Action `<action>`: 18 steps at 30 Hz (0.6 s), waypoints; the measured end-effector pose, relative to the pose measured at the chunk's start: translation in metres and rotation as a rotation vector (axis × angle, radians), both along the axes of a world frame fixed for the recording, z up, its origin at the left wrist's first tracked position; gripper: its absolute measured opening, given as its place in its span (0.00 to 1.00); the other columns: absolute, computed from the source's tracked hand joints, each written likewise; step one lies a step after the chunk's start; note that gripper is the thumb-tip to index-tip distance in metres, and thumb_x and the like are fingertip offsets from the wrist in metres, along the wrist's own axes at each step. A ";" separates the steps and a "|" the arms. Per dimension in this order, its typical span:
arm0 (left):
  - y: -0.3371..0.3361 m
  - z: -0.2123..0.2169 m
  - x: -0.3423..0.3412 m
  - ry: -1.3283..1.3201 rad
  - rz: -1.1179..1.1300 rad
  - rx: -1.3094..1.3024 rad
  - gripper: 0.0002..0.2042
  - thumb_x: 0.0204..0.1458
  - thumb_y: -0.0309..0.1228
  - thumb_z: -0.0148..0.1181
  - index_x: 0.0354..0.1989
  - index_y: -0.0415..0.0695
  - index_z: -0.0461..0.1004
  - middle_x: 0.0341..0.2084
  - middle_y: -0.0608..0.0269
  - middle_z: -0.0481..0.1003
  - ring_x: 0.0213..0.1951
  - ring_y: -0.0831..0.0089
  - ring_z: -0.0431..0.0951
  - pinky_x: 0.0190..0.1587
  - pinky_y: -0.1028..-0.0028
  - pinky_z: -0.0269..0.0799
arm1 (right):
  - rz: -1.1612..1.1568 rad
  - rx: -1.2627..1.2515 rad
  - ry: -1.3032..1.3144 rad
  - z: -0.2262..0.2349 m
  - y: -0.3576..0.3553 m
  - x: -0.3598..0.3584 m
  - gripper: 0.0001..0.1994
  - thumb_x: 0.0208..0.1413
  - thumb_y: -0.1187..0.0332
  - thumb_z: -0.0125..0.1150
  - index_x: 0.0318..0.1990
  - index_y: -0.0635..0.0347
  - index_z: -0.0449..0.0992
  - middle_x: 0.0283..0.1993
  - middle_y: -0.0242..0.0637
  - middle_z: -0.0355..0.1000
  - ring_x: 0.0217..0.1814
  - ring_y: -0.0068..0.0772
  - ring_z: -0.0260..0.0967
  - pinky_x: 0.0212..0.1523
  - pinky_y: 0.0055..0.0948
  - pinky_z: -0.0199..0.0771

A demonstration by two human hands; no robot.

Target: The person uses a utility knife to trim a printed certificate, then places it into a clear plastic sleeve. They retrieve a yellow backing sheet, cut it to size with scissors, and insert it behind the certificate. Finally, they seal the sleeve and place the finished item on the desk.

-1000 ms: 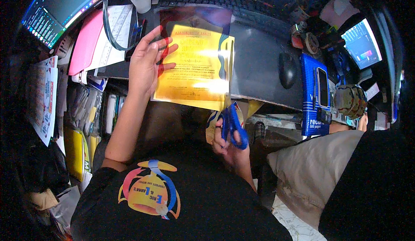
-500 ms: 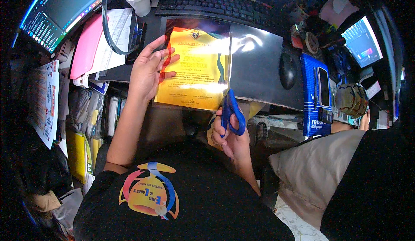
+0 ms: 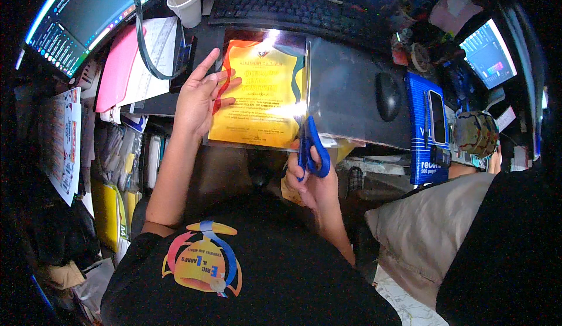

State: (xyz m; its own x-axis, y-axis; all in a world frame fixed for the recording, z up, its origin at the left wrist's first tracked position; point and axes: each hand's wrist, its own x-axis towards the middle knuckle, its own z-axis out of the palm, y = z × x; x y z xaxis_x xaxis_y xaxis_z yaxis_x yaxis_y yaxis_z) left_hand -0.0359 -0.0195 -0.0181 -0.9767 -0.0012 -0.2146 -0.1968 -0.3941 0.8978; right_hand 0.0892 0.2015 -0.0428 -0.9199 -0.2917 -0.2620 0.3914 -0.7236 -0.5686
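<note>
A glossy laminated yellow-and-orange certificate (image 3: 260,95) lies flat at the near edge of the desk. My left hand (image 3: 199,95) rests on its left side, fingers spread and pressing it down. My right hand (image 3: 310,177) grips blue-handled scissors (image 3: 310,150) at the sheet's lower right corner. The blades point up along the right edge of the laminate.
A black keyboard (image 3: 293,4) and a white paper cup (image 3: 186,4) sit behind the sheet. A black mouse (image 3: 387,95) lies on a dark pad to the right, beside a blue book (image 3: 430,127) with a phone on it. Monitors stand at the back. Another person sits at right.
My right hand has brought the scissors up from near my lap to the certificate's lower right edge. The sheet shifted slightly. My left hand stayed on its left side.
</note>
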 end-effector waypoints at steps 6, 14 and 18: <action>-0.002 0.003 -0.004 -0.030 -0.038 -0.038 0.22 0.61 0.24 0.41 0.65 0.52 0.58 0.48 0.51 0.73 0.45 0.65 0.79 0.31 0.77 0.77 | -0.022 -0.058 -0.087 0.003 -0.003 -0.022 0.17 0.62 0.51 0.45 0.48 0.53 0.65 0.20 0.30 0.58 0.12 0.21 0.50 0.14 0.21 0.48; -0.005 0.006 -0.012 -0.048 -0.047 -0.052 0.22 0.62 0.24 0.39 0.65 0.54 0.58 0.50 0.53 0.72 0.46 0.68 0.78 0.34 0.77 0.74 | 0.000 -0.059 -0.107 0.009 -0.003 -0.030 0.11 0.63 0.54 0.48 0.40 0.49 0.62 0.20 0.29 0.58 0.11 0.21 0.51 0.13 0.21 0.47; -0.005 0.003 -0.013 -0.067 -0.050 -0.051 0.23 0.62 0.24 0.37 0.66 0.54 0.56 0.50 0.54 0.71 0.46 0.68 0.78 0.34 0.77 0.72 | 0.001 -0.017 -0.039 0.005 -0.003 -0.032 0.10 0.63 0.55 0.48 0.40 0.49 0.62 0.20 0.27 0.59 0.11 0.20 0.51 0.12 0.21 0.48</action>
State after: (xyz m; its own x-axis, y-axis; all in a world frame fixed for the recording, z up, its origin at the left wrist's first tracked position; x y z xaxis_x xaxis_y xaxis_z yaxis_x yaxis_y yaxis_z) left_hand -0.0489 -0.0249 -0.0155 -0.9594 0.0346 -0.2800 -0.2750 -0.3362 0.9007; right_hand 0.0567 0.1981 -0.0374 -0.9089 -0.2972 -0.2926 0.4136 -0.7329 -0.5403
